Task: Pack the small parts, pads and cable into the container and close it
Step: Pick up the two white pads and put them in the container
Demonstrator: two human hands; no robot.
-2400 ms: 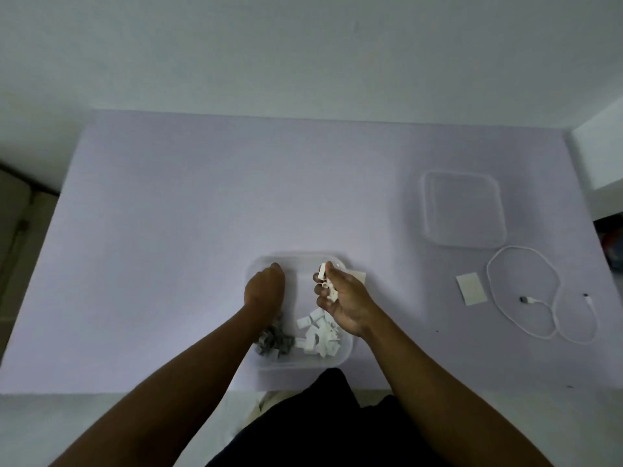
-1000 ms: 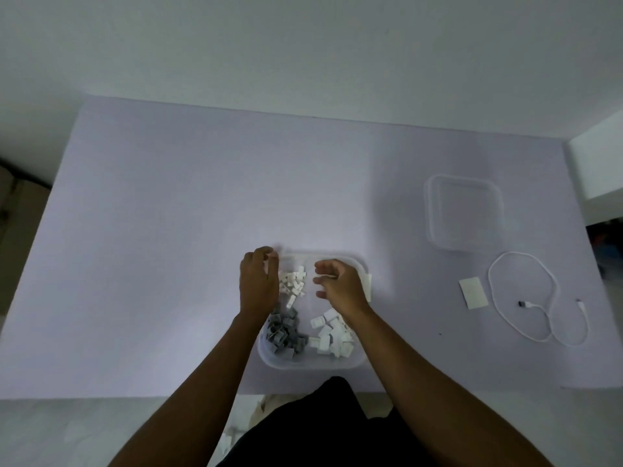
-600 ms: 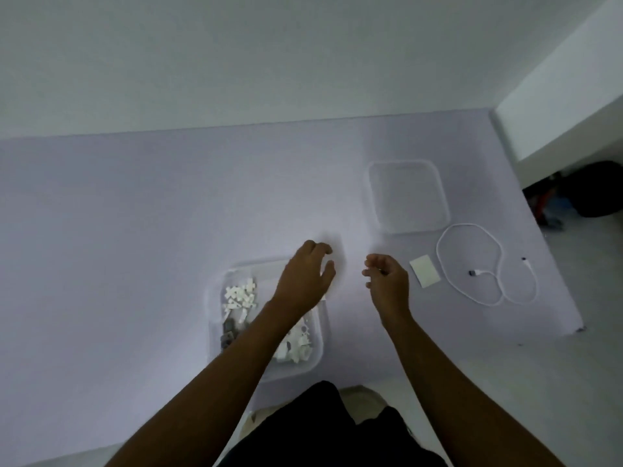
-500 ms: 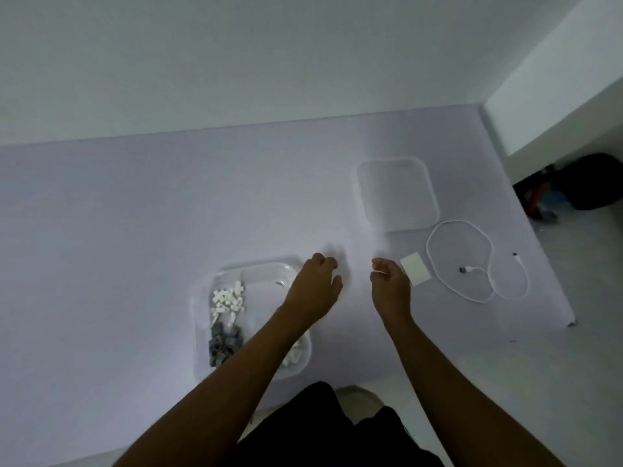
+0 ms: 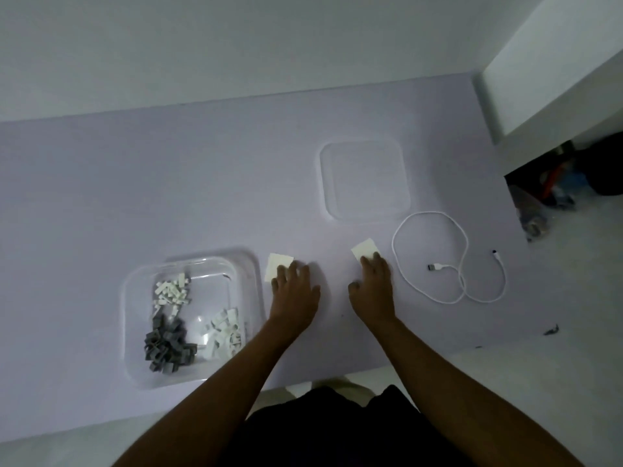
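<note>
My left hand (image 5: 294, 291) lies flat and open on the surface (image 5: 168, 183), fingers spread, with the fingertips resting on the near edge of a white pad (image 5: 276, 263). My right hand (image 5: 374, 287) is open too, thumb out toward the middle of the frame, and its fingertips press on the near corner of a second pad (image 5: 364, 248). Neither hand grips anything. Both palms face down and both forearms run in from the bottom of the frame, crossing the near edge of the surface.

The left pad sits just beside the right wall of the clear container (image 5: 124, 311), which stands open at lower left of centre. Inside it I see a cluster of white small parts (image 5: 172, 291) toward the top, grey parts (image 5: 167, 345) below them, and more white pieces (image 5: 224, 332) at the lower right.

There is a bare strip between my two hands and more bare room above the pads. The clear lid (image 5: 364, 180) lies flat above the right pad, well apart from the container. Just right of my right hand the white cable (image 5: 436, 266) lies in a loose loop, with one plug near the right edge of the surface. Past that edge I make out dark clutter on the floor (image 5: 556, 190).
</note>
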